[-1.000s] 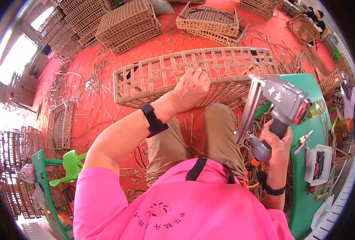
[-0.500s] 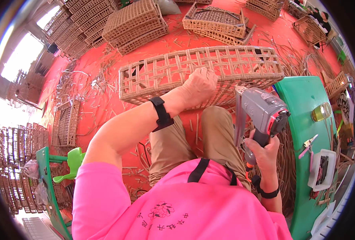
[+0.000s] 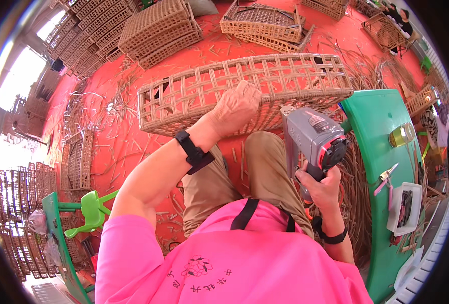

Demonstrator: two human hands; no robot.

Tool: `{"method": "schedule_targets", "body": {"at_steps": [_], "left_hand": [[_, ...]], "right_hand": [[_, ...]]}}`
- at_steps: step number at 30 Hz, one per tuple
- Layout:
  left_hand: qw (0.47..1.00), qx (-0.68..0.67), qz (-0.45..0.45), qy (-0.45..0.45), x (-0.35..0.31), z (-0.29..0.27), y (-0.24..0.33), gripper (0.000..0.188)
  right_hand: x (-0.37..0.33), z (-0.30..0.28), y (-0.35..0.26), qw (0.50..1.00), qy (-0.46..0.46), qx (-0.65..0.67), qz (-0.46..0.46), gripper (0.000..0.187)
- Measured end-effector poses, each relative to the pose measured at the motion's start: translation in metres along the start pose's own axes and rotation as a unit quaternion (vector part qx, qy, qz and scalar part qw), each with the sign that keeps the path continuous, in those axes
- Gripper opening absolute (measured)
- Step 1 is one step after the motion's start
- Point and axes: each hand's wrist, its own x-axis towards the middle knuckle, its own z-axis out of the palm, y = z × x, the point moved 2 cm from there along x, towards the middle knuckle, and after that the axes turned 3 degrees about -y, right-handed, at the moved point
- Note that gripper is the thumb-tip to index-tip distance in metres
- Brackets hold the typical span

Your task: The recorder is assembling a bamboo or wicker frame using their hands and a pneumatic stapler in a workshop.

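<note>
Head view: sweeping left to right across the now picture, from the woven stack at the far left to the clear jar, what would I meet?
Woven stack, bright green plastic piece, left hand, grey power tool, clear jar.

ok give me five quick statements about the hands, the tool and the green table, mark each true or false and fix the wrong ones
1. The right hand holds a grey power tool. True.
2. The left hand rests on the knee. False: it is on the woven frame.
3. A glass container is on the green table. True.
4. The white tray lies on the floor. False: it is on the green table.
5. Both wrists wear black bands. True.
</note>
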Motion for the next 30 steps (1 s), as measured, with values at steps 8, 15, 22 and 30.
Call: {"method": "schedule_targets", "body": {"at_steps": [8,15,22,30], "left_hand": [[0.998,-0.035,-0.044,0.004,0.007,-0.009,0.015,0.016],[0.993,-0.08,-0.091,-0.012,-0.005,-0.017,0.003,0.023],[0.982,-0.148,-0.114,0.015,0.001,-0.021,0.002,0.021],[0.987,-0.101,-0.124,0.001,-0.005,-0.018,0.007,0.021]], "right_hand": [[-0.007,-0.011,0.008,0.999,0.033,-0.04,0.006,0.022],[-0.003,-0.004,0.014,0.999,0.036,-0.023,-0.001,0.023],[-0.014,-0.014,0.006,0.993,0.02,-0.114,0.003,0.023],[-0.009,-0.003,0.0,0.993,0.034,-0.105,-0.051,0.015]]}}
